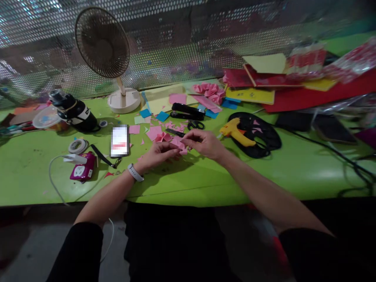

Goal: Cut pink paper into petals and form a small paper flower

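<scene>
Over the green table, my left hand (162, 155) and my right hand (203, 144) almost meet. Both have fingers closed on a small piece of pink paper (183, 149); its exact shape is partly hidden by the fingers. A folded pink paper flower (163, 137) lies just beyond my left fingertips. Black-handled scissors (195, 125) rest behind my hands, their blades pointing left among pink scraps. Farther back lies a black stapler (187, 111). A yellow glue gun (238, 130) is to the right of my right hand.
A phone (119, 140), a tape roll (78, 146) and a purple power adapter (84, 167) with a white cable sit at left. Behind stand a black bottle (75, 111) and a fan (123, 100). Red and yellow papers (249, 95) pile up back right, near black cables (329, 145).
</scene>
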`<state>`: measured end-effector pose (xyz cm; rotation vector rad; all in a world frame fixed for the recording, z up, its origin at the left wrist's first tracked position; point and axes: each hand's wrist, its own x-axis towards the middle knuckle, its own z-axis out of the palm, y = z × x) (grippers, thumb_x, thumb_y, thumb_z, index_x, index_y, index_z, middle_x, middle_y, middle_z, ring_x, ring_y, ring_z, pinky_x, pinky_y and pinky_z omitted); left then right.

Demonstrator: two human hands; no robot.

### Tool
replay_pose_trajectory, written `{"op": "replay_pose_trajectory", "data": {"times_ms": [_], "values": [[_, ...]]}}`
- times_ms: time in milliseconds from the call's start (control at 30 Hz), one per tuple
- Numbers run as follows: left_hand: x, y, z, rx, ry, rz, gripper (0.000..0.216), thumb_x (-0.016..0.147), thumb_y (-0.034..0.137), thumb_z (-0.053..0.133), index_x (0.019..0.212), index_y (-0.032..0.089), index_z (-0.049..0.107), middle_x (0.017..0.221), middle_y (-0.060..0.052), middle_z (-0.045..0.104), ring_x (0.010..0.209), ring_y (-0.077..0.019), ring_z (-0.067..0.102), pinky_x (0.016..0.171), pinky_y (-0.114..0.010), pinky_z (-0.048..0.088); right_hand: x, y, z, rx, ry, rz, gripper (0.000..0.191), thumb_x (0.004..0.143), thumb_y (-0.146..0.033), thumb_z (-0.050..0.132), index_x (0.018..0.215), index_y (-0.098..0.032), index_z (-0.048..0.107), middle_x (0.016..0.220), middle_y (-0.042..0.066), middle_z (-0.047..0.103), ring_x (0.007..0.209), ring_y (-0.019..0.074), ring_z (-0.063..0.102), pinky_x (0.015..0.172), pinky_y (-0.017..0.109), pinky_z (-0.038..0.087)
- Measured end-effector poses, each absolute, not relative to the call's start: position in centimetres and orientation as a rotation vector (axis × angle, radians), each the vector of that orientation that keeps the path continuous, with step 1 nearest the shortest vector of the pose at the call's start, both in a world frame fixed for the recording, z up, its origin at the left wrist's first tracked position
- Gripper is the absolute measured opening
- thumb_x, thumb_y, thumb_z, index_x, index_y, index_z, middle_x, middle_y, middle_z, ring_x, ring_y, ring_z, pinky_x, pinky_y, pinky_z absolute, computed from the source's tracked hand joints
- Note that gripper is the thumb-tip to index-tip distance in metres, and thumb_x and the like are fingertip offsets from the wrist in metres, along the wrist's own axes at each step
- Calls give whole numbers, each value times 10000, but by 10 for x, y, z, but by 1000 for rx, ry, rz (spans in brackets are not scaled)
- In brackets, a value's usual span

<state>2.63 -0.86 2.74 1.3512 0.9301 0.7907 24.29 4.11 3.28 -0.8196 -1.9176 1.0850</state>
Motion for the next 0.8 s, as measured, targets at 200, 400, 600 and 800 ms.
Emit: {"op": "replay_pose_trajectory", "data": {"times_ms": [200,400,600,800], "values": [[25,-7,23,1321,866,770,318,876,408,766,944,104,702,894,-97,763,756,-148,741,687,-267,610,243,42,29,-806,-1878,1138,328,832,-492,759,955,-190,722,787,35,722,660,157,641,603,283,503],[27,-5,18,1367,895,803,329,836,412,797,932,111,704,902,-86,762,741,-127,715,685,-252,602,241,43,24,-793,-1969,1135,278,863,-477,722,896,-202,749,780,35,730,671,165,647,654,315,525],[25,-4,19,1414,882,764,316,815,408,811,885,118,708,849,-68,751,707,-111,694,654,-231,576,239,38,28,-720,-2051,1189,310,866,-508,701,903,-206,758,838,50,751,734,179,678,701,323,543],[23,0,18,1450,960,903,322,816,438,806,883,128,747,770,-38,728,629,-80,632,615,-203,541,262,65,34,-1178,-1912,719,334,927,-497,614,936,-187,738,826,65,739,698,188,657,662,315,510]]}}
